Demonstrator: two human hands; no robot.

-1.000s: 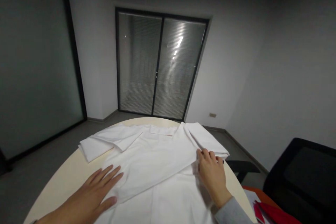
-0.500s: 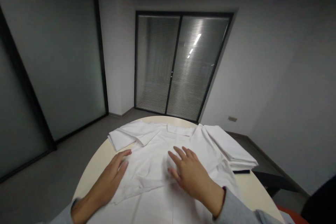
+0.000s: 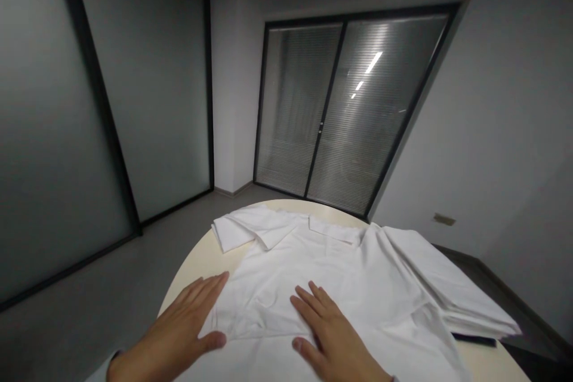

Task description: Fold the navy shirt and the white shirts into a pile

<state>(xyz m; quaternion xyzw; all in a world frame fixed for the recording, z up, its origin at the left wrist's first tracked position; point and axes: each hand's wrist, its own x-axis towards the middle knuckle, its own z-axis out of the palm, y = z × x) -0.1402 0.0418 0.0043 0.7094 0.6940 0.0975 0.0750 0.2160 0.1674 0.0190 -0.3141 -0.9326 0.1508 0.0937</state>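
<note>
A white collared garment (image 3: pixel 340 280), perhaps a shirt, lies spread over the round table with its collar at the far side. Slight wrinkles cross its middle, and its near part runs out of the picture. My left hand (image 3: pixel 183 325) rests along its left edge, fingers stretched out and thumb apart. Over the middle of the cloth, my right hand (image 3: pixel 333 334) is spread palm down with nothing in it. Whether it presses on the cloth or hovers just above, I cannot tell.
Folded white fabric (image 3: pixel 447 274) lies at the table's right edge, with a dark flat object (image 3: pixel 474 340) partly beneath it. The pale tabletop (image 3: pixel 197 262) shows along the left rim. Beyond are a glass door with blinds (image 3: pixel 304 113) and frosted panels (image 3: pixel 156 89).
The view has turned left, so the table sits further right in the picture. Both hands have shifted toward me over the garment, and the left fingers lie flatter.
</note>
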